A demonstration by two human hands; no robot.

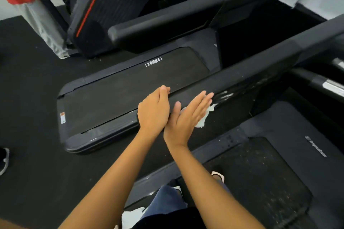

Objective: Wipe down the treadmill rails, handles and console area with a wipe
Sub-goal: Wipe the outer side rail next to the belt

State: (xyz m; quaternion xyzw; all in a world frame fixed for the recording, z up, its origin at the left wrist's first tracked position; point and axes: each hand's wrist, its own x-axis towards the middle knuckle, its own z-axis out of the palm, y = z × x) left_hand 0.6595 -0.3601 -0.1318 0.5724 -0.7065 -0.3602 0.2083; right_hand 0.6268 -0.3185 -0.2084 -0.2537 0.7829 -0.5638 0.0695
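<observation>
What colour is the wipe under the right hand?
White, slightly greyish; the wipe shows best in the head view, under the right hand on the dark rail.

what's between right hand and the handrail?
A white wipe, pressed flat under the right hand with straight fingers against the handrail; shows in the head view.
</observation>
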